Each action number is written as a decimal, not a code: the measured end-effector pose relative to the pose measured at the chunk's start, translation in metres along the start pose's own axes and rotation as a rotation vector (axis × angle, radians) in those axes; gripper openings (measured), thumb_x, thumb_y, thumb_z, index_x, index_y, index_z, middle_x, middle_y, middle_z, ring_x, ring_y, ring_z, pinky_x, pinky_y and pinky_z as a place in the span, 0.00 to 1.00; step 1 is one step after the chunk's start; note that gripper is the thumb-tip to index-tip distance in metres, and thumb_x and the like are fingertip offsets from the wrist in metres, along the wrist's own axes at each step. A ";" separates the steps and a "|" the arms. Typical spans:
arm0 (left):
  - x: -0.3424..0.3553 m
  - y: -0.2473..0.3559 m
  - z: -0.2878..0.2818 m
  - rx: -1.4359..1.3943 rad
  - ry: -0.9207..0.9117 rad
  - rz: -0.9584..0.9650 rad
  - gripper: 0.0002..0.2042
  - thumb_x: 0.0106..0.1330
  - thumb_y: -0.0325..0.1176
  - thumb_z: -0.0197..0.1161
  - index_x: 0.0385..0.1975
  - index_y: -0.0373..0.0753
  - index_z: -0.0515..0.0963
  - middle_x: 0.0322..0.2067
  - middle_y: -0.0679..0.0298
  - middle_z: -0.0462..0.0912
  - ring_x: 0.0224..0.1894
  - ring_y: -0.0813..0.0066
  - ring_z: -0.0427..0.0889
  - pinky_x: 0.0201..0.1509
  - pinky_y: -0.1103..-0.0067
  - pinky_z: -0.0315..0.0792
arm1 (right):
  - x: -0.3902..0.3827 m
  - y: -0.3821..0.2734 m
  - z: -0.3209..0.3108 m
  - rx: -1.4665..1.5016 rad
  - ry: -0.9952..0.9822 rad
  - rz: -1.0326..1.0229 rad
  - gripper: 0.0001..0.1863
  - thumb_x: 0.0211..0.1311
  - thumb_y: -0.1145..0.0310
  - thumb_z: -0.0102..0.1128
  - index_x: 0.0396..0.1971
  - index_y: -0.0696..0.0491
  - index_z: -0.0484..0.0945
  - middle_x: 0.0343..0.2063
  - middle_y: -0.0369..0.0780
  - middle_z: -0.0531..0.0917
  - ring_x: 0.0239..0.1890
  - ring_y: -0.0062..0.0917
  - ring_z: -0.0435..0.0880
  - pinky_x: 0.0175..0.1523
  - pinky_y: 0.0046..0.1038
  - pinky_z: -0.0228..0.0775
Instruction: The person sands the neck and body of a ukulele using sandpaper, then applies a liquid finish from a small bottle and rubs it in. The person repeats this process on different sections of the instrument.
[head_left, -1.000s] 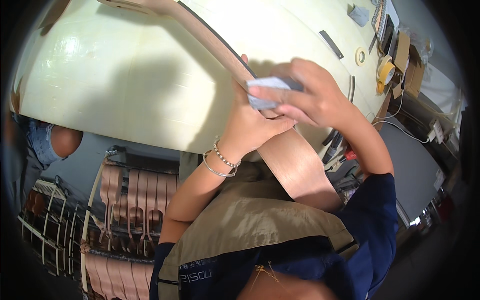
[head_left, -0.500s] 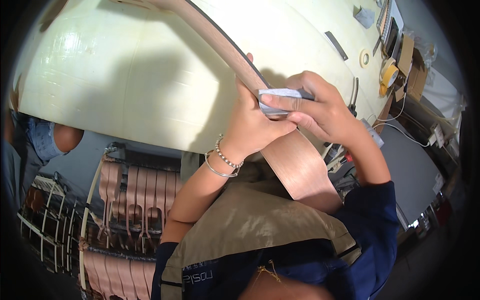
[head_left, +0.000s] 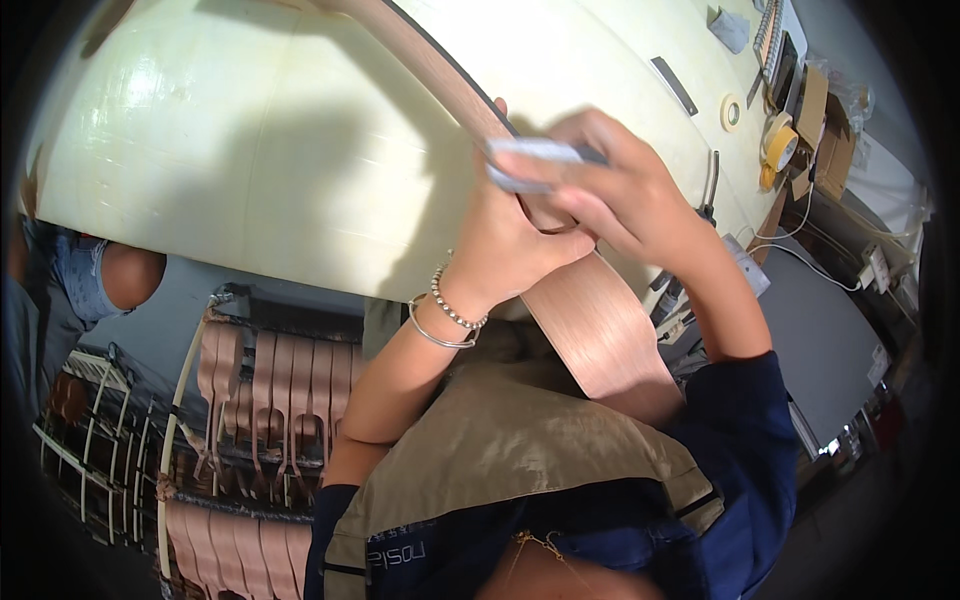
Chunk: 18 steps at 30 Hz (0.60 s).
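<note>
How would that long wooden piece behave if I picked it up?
Probably stiff: the wooden piece spans well beyond the left hand without obvious sagging. It may feel heavier toward its broad end, since the rest looks narrower. Its matte grain suggests little slipperiness.

Matt wooden workpiece [head_left: 600, 325], glossy tabletop [head_left: 150, 130]

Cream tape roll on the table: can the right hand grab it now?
Probably not as is: the right hand is closed on a grey pad, though the cream tape roll lies nearby.
</note>
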<state>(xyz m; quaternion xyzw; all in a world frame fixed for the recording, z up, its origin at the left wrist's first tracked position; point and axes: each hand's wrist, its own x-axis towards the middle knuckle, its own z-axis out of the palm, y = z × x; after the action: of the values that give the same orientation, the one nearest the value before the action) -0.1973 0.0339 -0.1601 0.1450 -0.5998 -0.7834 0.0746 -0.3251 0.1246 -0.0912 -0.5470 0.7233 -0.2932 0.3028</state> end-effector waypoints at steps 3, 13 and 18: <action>-0.010 0.003 0.011 -0.144 0.153 -0.160 0.48 0.42 0.27 0.71 0.63 0.34 0.45 0.45 0.58 0.69 0.45 0.73 0.75 0.47 0.78 0.72 | -0.013 0.002 0.002 0.031 0.008 -0.011 0.17 0.60 0.63 0.52 0.48 0.47 0.79 0.27 0.40 0.71 0.27 0.28 0.70 0.34 0.27 0.65; -0.002 0.012 0.007 -0.257 0.064 -0.182 0.51 0.48 0.24 0.70 0.62 0.27 0.33 0.30 0.65 0.74 0.30 0.79 0.77 0.38 0.81 0.74 | 0.043 0.012 -0.024 0.545 0.241 0.142 0.23 0.62 0.59 0.53 0.51 0.59 0.72 0.36 0.40 0.77 0.38 0.21 0.70 0.46 0.23 0.61; 0.001 0.011 0.006 -0.252 0.020 -0.167 0.48 0.44 0.29 0.72 0.60 0.27 0.41 0.41 0.56 0.71 0.44 0.71 0.75 0.44 0.78 0.73 | 0.020 -0.004 -0.009 0.585 0.093 0.494 0.14 0.50 0.66 0.68 0.33 0.57 0.76 0.24 0.32 0.76 0.29 0.12 0.74 0.33 0.14 0.64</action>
<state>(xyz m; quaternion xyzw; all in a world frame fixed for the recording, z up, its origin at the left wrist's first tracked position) -0.2005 0.0369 -0.1485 0.1916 -0.4816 -0.8545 0.0329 -0.3335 0.1054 -0.0843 -0.2330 0.7319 -0.4300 0.4744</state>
